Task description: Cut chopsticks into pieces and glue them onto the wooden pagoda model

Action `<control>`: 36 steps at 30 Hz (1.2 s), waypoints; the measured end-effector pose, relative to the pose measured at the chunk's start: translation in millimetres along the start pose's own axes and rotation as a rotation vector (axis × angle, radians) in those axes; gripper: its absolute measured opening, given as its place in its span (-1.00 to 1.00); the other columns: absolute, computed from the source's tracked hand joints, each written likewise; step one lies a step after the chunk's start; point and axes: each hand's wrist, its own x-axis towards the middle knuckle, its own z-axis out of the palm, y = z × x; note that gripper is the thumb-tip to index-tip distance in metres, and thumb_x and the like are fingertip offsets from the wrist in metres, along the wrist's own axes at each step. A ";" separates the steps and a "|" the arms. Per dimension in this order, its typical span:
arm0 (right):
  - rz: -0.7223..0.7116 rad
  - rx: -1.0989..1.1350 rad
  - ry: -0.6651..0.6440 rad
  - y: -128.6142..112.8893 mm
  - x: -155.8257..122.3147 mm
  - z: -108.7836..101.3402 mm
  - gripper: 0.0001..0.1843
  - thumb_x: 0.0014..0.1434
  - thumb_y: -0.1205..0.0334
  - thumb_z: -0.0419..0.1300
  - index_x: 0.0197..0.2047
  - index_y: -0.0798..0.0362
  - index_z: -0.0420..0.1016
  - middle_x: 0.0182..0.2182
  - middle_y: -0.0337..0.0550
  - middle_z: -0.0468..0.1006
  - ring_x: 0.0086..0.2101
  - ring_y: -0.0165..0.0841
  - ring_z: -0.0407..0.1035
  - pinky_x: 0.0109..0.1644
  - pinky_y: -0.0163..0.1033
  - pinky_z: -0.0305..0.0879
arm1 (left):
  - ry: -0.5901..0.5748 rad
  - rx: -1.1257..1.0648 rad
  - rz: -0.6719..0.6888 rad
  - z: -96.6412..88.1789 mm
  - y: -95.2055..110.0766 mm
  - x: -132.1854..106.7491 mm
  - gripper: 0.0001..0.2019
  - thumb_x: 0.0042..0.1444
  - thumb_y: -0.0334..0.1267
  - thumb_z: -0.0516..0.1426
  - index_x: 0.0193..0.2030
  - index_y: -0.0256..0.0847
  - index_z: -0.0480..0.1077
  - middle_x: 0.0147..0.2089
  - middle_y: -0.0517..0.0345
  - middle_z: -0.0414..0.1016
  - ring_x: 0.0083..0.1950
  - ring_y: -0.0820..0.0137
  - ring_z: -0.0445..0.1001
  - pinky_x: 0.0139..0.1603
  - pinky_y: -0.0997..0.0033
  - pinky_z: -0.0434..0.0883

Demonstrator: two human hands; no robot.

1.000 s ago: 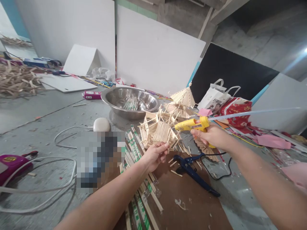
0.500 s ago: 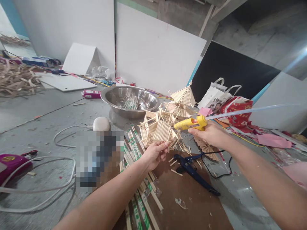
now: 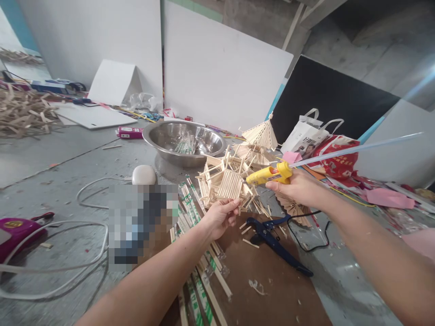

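Above a brown board on the grey floor, the left hand pinches the lower edge of a wooden stick model, fingers closed on it. Just right of it, the right hand grips a yellow glue gun, nozzle against the model, a clear glue stick jutting behind. Beyond the left hand, a steel bowl holds wrapped chopsticks. Blue cutters lie below the right hand.
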 end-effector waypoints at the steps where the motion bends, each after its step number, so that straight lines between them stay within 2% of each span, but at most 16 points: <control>1: 0.018 -0.010 -0.005 -1.8 -0.4 -1.0 -0.74 -0.05 -0.03 0.13 -0.34 -0.09 0.49 -0.42 -0.20 0.53 -0.38 -0.25 0.37 -0.35 -0.18 0.26 | 0.001 0.004 -0.001 0.3 0.3 0.0 -0.79 -0.14 -0.27 0.20 -0.57 -0.29 0.23 -0.69 0.34 0.25 -0.77 0.69 0.07 -0.71 0.60 0.03; 7: 0.053 -0.036 0.025 -3.8 0.7 -1.4 -0.71 -0.05 -0.06 0.12 -0.34 -0.08 0.48 -0.42 -0.20 0.53 -0.36 -0.22 0.38 -0.34 -0.17 0.25 | -0.013 0.035 -0.004 -1.6 0.4 2.4 -0.78 -0.14 -0.24 0.20 -0.56 -0.29 0.24 -0.68 0.35 0.26 -0.77 0.68 0.09 -0.71 0.59 0.04; 13: 0.041 -0.039 -0.022 -9.5 0.4 -2.1 -0.69 -0.02 -0.05 0.10 -0.27 -0.09 0.46 -0.36 -0.19 0.54 -0.31 -0.22 0.38 -0.29 -0.17 0.26 | -0.023 0.065 -0.001 -3.3 0.1 4.1 -0.75 -0.17 -0.22 0.21 -0.59 -0.29 0.23 -0.68 0.36 0.25 -0.77 0.68 0.08 -0.70 0.58 0.05; 19: 0.045 -0.035 -0.033 -9.2 0.2 -2.7 -0.69 -0.01 -0.03 0.10 -0.23 -0.10 0.45 -0.32 -0.21 0.54 -0.28 -0.23 0.38 -0.26 -0.17 0.26 | 0.034 0.082 0.013 0.1 1.4 2.5 -0.75 -0.20 -0.22 0.23 -0.60 -0.28 0.22 -0.71 0.36 0.23 -0.79 0.67 0.08 -0.72 0.57 0.03; 26: 0.050 -0.076 -0.005 -4.9 1.1 -2.2 -0.70 -0.05 -0.06 0.12 -0.32 -0.08 0.47 -0.41 -0.20 0.54 -0.35 -0.24 0.39 -0.34 -0.19 0.26 | 0.090 0.070 0.020 3.9 1.9 -0.1 -0.75 -0.18 -0.23 0.21 -0.60 -0.28 0.21 -0.72 0.37 0.21 -0.79 0.67 0.08 -0.72 0.57 0.04; 31: 0.045 -0.016 -0.015 -9.3 -1.8 -4.0 -0.68 -0.05 -0.02 0.13 -0.22 -0.11 0.46 -0.34 -0.22 0.54 -0.31 -0.24 0.39 -0.28 -0.17 0.26 | 0.103 0.062 0.006 5.5 3.5 -1.9 -0.78 -0.15 -0.23 0.20 -0.56 -0.27 0.23 -0.71 0.37 0.21 -0.78 0.67 0.08 -0.71 0.58 0.05; 36: 0.005 0.034 0.011 -7.2 -2.5 -1.1 -0.70 -0.03 -0.01 0.12 -0.23 -0.10 0.47 -0.36 -0.22 0.54 -0.34 -0.26 0.38 -0.32 -0.18 0.26 | 0.101 0.069 -0.001 4.5 3.4 -0.8 -0.79 -0.16 -0.22 0.20 -0.54 -0.27 0.25 -0.70 0.37 0.22 -0.77 0.66 0.07 -0.71 0.58 0.05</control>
